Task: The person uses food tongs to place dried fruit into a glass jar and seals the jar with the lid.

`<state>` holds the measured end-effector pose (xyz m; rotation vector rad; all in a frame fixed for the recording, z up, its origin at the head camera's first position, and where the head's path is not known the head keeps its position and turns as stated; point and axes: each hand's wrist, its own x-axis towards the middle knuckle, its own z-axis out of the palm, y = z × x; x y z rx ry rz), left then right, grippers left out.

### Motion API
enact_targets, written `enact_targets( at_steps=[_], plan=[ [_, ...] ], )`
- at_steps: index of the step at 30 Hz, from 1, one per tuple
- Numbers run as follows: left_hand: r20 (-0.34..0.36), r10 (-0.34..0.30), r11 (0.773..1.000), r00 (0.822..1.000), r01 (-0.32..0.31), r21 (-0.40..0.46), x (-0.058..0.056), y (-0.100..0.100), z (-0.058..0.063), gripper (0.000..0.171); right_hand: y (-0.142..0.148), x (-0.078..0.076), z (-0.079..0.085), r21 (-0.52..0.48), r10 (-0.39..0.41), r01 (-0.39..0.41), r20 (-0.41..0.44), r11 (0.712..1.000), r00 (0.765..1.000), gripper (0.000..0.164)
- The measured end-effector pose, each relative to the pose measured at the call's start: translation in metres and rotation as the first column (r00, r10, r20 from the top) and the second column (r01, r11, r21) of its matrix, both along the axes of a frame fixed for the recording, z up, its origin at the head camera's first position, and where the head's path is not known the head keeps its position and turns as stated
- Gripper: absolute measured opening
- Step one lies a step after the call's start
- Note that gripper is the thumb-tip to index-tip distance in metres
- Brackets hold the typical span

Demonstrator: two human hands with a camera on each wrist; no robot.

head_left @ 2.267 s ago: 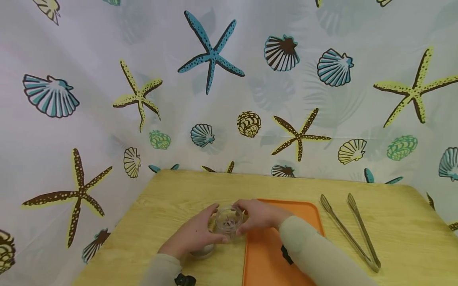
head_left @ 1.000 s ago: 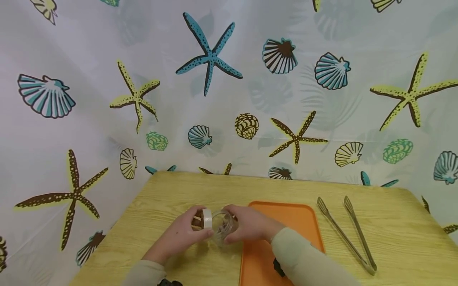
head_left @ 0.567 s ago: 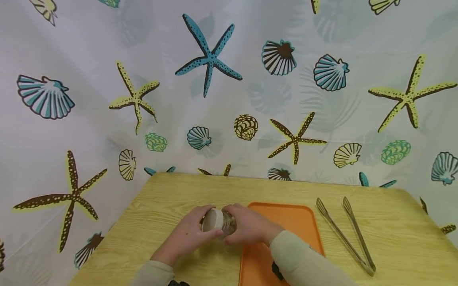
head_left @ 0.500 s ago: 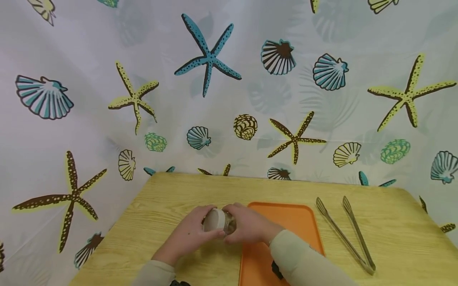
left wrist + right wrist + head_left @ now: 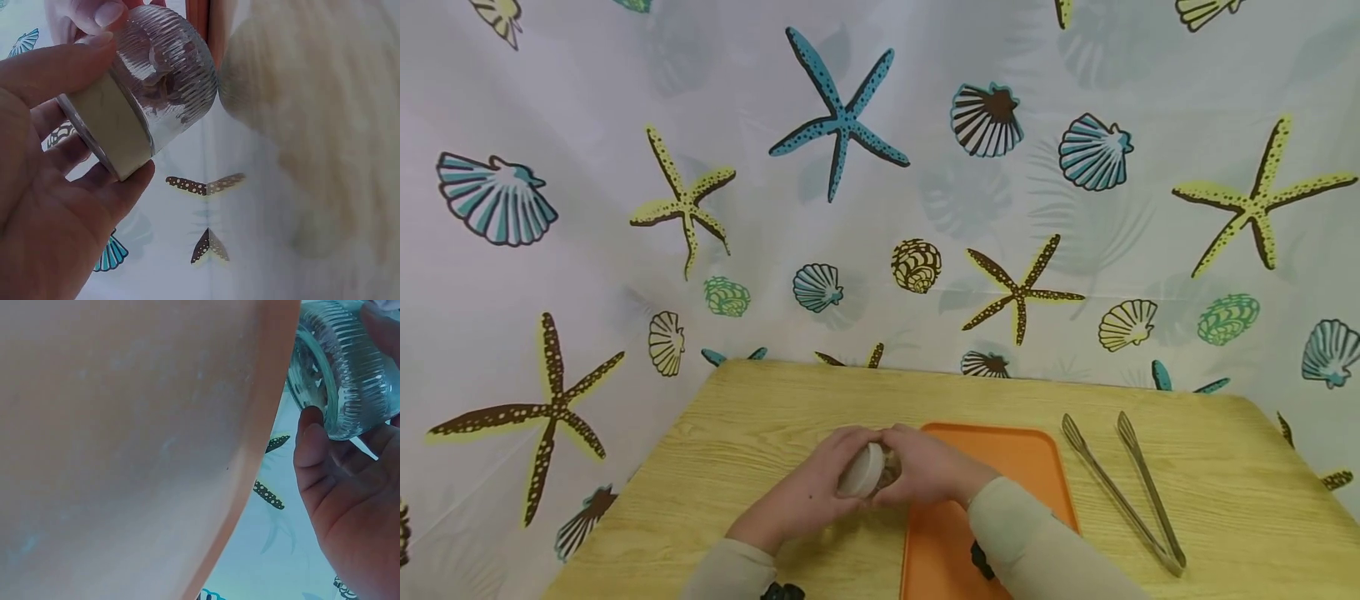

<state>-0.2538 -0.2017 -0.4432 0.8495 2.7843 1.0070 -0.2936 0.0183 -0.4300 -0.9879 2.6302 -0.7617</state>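
Observation:
Tilted on its side, a ribbed clear glass jar (image 5: 169,69) is held between both hands, its pale lid (image 5: 862,472) facing left. Some small brownish pieces show blurrily through the glass. My left hand (image 5: 816,483) grips the lid, with thumb and fingers around its rim in the left wrist view. The right hand (image 5: 928,468) holds the jar's glass body from the other side; its fingers curl around the ribbed glass (image 5: 356,375) near the base in the right wrist view. The lid sits over the jar's mouth. How tightly it fits, I cannot tell.
An orange tray (image 5: 1045,467) lies on the wood-grain table (image 5: 760,417), partly under the right forearm. Right of it, metal tongs (image 5: 1127,492) lie spread apart. A white curtain (image 5: 737,83) printed with starfish and shells hangs behind and at the sides.
Earlier both hands held the jar uncovered, a round thing lying by the left hand. The left hand then brought the lid to the jar's mouth. Lately it has turned and shifted right, closer to the right hand.

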Motion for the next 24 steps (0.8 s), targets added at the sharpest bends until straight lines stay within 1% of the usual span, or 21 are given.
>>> enact_targets(
  at_steps=[2, 4, 6, 8, 10, 12, 13, 14, 15, 17, 19, 21, 22, 24],
  plan=[
    [0.012, -0.016, 1.000, 1.000, 0.016, 0.007, 0.0011, -0.0016, -0.0003, 0.082, -0.0006, 0.0001, -0.0007, 0.000, 0.003, -0.003, 0.004, 1.000, 1.000, 0.075],
    [0.050, 0.012, 1.000, 0.999, -0.013, 0.020, 0.0018, -0.0024, -0.0005, 0.085, -0.0017, -0.0005, -0.0024, 0.007, 0.009, -0.009, 0.000, 1.000, 1.000, 0.076],
    [0.083, 0.076, 0.996, 0.994, -0.080, 0.042, 0.0017, -0.0018, -0.0006, 0.088, -0.0026, -0.0009, -0.0039, 0.009, 0.012, -0.012, -0.005, 1.000, 1.000, 0.077],
    [0.099, 0.168, 0.983, 0.981, -0.174, 0.057, 0.0010, -0.0002, -0.0007, 0.088, -0.0032, -0.0011, -0.0052, 0.012, 0.011, -0.011, -0.003, 1.000, 1.000, 0.080],
    [0.096, 0.247, 0.965, 0.964, -0.253, 0.066, -0.0007, 0.0025, 0.0002, 0.085, -0.0029, -0.0010, -0.0052, 0.010, 0.007, -0.007, 0.003, 1.000, 1.000, 0.082],
    [0.083, 0.293, 0.953, 0.953, -0.298, 0.059, -0.0024, 0.0047, 0.0014, 0.079, -0.0020, -0.0006, -0.0036, 0.008, 0.005, -0.005, 0.016, 1.000, 1.000, 0.084],
    [0.073, 0.296, 0.952, 0.952, -0.300, 0.051, -0.0027, 0.0052, 0.0019, 0.077, -0.0017, -0.0003, -0.0029, 0.008, 0.005, -0.005, 0.019, 1.000, 1.000, 0.084],
    [0.064, 0.285, 0.956, 0.956, -0.288, 0.046, -0.0027, 0.0054, 0.0025, 0.073, -0.0015, -0.0002, -0.0021, 0.006, 0.006, -0.006, 0.024, 1.000, 1.000, 0.084],
    [0.055, 0.260, 0.964, 0.964, -0.262, 0.047, -0.0024, 0.0053, 0.0029, 0.069, -0.0012, 0.0001, -0.0015, 0.004, 0.005, -0.005, 0.031, 1.000, 0.999, 0.085],
    [0.029, 0.197, 0.979, 0.980, -0.198, 0.048, -0.0011, 0.0042, 0.0032, 0.062, -0.0009, 0.0004, -0.0008, 0.002, 0.009, -0.009, 0.032, 1.000, 0.999, 0.084],
    [-0.009, 0.120, 0.992, 0.993, -0.119, 0.050, -0.0002, 0.0034, 0.0032, 0.058, 0.0002, 0.0006, -0.0006, -0.009, 0.012, -0.012, 0.034, 1.000, 0.999, 0.082],
    [-0.027, 0.062, 0.997, 0.998, -0.061, 0.052, 0.0000, 0.0032, 0.0024, 0.058, 0.0019, 0.0009, -0.0006, -0.013, 0.014, -0.013, 0.036, 1.000, 0.999, 0.080],
    [-0.021, 0.054, 0.997, 0.998, -0.053, 0.054, 0.0002, 0.0032, 0.0020, 0.061, 0.0025, 0.0010, -0.0008, -0.010, 0.016, -0.015, 0.031, 1.000, 0.999, 0.080],
    [0.008, 0.081, 0.995, 0.997, -0.081, 0.053, -0.0003, 0.0038, 0.0008, 0.070, 0.0035, 0.0016, -0.0010, -0.010, 0.015, -0.014, 0.033, 1.000, 0.999, 0.080]
  ],
)
